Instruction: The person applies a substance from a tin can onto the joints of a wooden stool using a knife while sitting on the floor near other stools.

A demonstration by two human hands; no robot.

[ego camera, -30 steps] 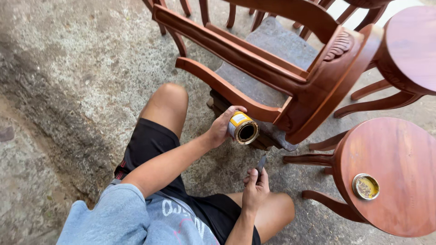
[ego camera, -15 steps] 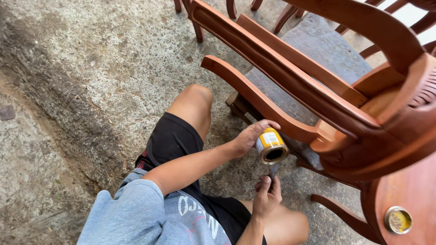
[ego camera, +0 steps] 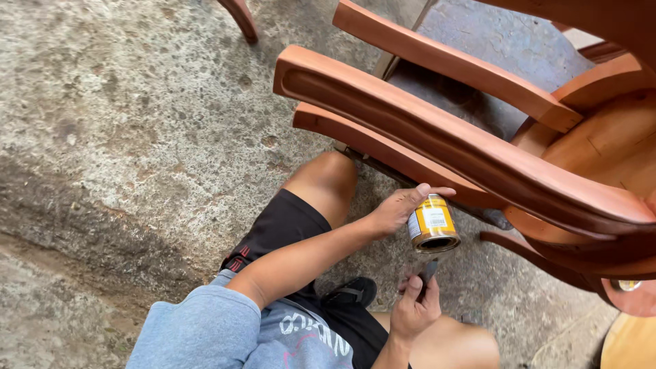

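My left hand (ego camera: 393, 208) grips a small yellow-labelled tin can (ego camera: 432, 224), open end tilted down toward me, just below the lowest rail of a reddish-brown wooden chair (ego camera: 444, 137). My right hand (ego camera: 417, 307) is below the can, closed around a thin dark tool (ego camera: 428, 271) whose tip points up at the can. What kind of tool it is cannot be told. I sit on the floor with bare knees, in black shorts and a blue shirt.
The chair's curved rails and arms fill the upper right. Rough concrete floor (ego camera: 137, 137) spreads to the left. A black sandal (ego camera: 352, 292) lies by my leg. Another chair leg (ego camera: 239, 17) shows at the top. A pale wooden edge (ego camera: 635, 342) sits at the bottom right.
The view has closed in on the chair and swung left, so the round tables have left the picture. Both hands keep their hold, the can still above the tool.
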